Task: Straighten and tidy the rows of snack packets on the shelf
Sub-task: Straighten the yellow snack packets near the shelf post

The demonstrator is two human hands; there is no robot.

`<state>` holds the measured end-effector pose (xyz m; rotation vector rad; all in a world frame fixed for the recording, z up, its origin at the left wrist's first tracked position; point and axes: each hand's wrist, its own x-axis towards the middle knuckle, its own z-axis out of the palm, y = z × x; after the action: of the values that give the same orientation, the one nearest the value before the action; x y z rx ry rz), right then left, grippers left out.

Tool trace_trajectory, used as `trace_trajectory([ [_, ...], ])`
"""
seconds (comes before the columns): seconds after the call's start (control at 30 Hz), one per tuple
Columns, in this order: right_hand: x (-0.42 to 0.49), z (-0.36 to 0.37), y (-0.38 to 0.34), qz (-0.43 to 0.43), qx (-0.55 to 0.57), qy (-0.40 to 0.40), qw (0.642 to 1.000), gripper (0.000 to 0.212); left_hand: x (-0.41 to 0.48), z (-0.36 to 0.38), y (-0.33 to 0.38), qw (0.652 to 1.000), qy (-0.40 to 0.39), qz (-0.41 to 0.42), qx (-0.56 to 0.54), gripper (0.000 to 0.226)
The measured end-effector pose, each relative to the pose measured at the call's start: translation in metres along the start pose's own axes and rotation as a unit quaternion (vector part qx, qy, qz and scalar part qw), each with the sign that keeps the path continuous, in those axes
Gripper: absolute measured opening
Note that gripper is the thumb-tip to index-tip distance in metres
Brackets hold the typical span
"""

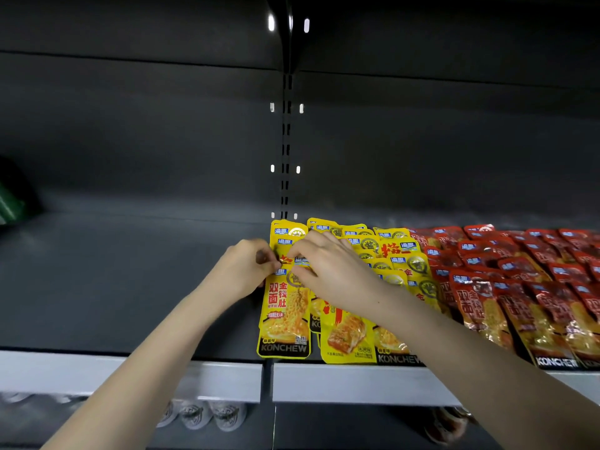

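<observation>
- Shelf (130, 280) of dark metal carries the goods; a pale front rail (357, 384) runs along its near edge.
- Yellow snack packets (399, 254) lie flat in overlapping rows from the middle of the shelf rightward, near edge to far wall; red snack packets (519, 271) lie in like rows just beside them on the right.
- Left hand (242, 271) reaches the left side of the leftmost yellow row, about midway back; its fingers are curled, thumb and fingertips pinching the left edge of one yellow packet (285, 259) there.
- Right hand (337, 274) comes over the same row from the right, its forearm crossing the nearer yellow rows; its fingers are bent, thumb and forefinger nipping that same packet.
- Front packet (285, 319), marked KONCHEW, lies nearest in that row, its lower edge at the rail.
- Slotted upright (285, 141) rises on the far wall behind the row; a green object (9, 203) sits blurred at the far left.
</observation>
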<state>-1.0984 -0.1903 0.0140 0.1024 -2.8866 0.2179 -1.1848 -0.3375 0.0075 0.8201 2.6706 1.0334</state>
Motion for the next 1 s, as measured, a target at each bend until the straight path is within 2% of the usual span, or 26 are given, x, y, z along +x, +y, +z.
trace_trajectory([
  [0.13,-0.002,-0.018,0.017,0.042,0.008,0.04,0.998,0.025,0.001,-0.002,0.001,0.998,0.056,-0.008,0.026,0.008],
  [0.27,-0.012,-0.031,0.045,0.105,0.022,0.035,0.994,0.024,-0.003,0.004,0.023,0.992,0.115,0.049,0.025,0.006],
  [0.4,-0.028,-0.03,0.057,0.137,0.058,-0.012,0.989,0.021,-0.003,0.022,0.045,0.991,0.092,0.087,0.035,0.008],
  [0.67,-0.047,-0.021,0.056,0.11,0.045,-0.038,0.992,0.03,-0.002,0.046,0.057,0.991,0.059,0.099,0.065,0.019],
  [0.77,-0.047,-0.018,0.053,0.103,0.031,-0.03,0.994,0.032,-0.006,0.045,0.058,0.992,0.036,0.085,0.089,0.013],
  [0.87,-0.043,-0.017,0.05,0.098,0.021,-0.016,0.995,0.032,-0.005,0.042,0.058,0.996,0.038,0.058,0.063,0.004],
  [1.0,-0.039,-0.017,0.046,0.087,0.021,-0.023,0.996,0.03,-0.004,0.038,0.054,0.997,0.035,0.036,0.061,0.014],
])
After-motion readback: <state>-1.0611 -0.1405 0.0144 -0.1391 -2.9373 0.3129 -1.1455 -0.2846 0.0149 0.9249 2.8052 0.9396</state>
